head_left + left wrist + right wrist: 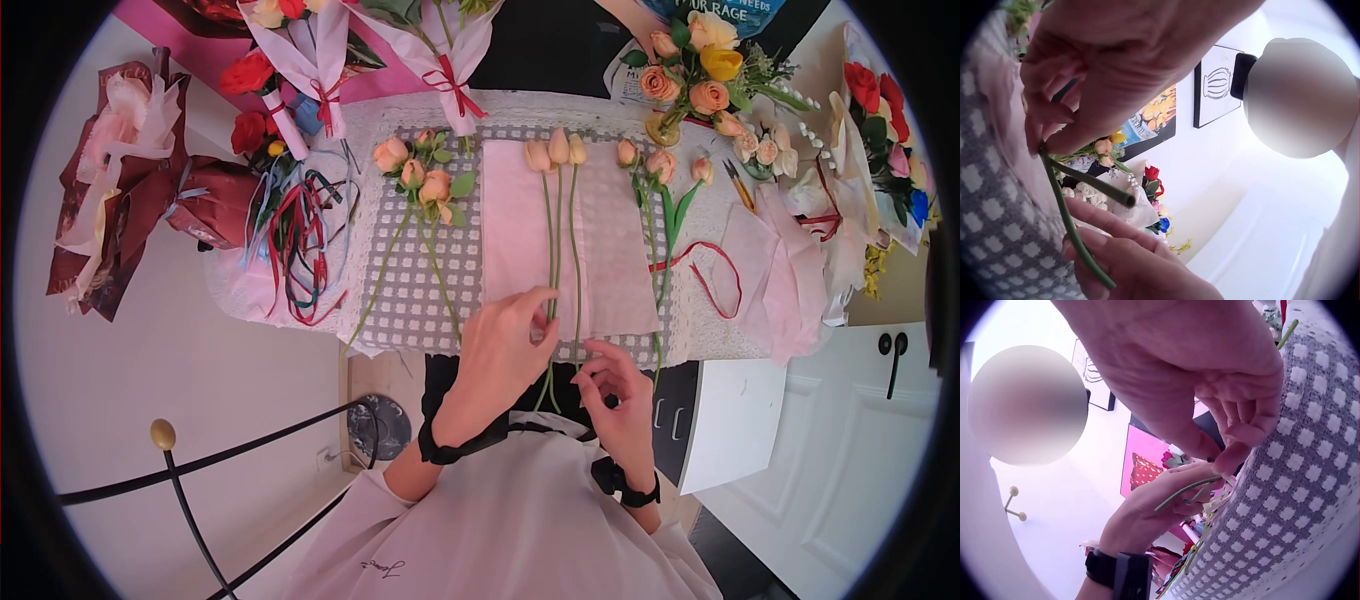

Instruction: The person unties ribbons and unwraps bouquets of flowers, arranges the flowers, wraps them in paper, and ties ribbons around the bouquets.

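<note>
Three peach tulips [558,148] lie heads up on folded pink wrapping paper [620,230], their long green stems running toward the person. My left hand [505,342] pinches the stems of the two left tulips between thumb and fingertips. Below that pinch, in the left wrist view, two green stems [1075,234] splay apart, one with its cut end facing the camera. Lower and to the right, my right hand [618,388] pinches the third tulip's stem [577,300] near its lower part. In the right wrist view, the right thumb and fingertip [1229,459] meet close to the left hand.
Peach roses [413,175] lie left on the grey checked cloth [400,300]; more roses [660,165] lie right. Tangled ribbons [305,240] and wrapped bouquets [315,70] stand at left and back. A vase arrangement [710,95], scissors [740,187] and pink paper [775,260] are at right.
</note>
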A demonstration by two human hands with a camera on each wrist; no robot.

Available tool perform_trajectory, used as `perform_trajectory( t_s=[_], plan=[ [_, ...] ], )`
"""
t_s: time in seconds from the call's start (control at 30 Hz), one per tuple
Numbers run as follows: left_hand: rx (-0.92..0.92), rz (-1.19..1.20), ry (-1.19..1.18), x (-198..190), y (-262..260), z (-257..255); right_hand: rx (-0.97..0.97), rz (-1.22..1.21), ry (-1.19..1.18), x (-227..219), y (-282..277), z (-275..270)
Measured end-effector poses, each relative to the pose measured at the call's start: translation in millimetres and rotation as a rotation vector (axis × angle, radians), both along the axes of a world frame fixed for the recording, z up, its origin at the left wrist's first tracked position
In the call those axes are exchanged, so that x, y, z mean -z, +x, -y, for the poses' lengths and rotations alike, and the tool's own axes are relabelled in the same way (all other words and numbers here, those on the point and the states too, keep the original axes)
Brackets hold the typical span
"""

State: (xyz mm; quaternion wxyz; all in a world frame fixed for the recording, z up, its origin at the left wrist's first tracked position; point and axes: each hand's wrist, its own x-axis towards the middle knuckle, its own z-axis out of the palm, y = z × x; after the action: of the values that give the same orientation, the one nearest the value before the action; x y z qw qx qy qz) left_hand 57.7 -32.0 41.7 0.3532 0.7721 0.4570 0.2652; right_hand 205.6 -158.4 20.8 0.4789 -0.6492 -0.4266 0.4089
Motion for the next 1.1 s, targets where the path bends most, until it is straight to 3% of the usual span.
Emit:
perform_trajectory(
  t_s=[0.43,0.83,1.1],
  plan=[
    [0.080,0.178,-0.147,13,14,8,-0.029,0.190,-0.006,-3,7,8],
    [0.115,0.185,-0.124,26,16,-1,-0.050,0.190,0.011,3,6,9],
    [0.121,0.082,-0.012,15,15,2,-0.086,0.218,0.026,0,7,8]
  ],
)
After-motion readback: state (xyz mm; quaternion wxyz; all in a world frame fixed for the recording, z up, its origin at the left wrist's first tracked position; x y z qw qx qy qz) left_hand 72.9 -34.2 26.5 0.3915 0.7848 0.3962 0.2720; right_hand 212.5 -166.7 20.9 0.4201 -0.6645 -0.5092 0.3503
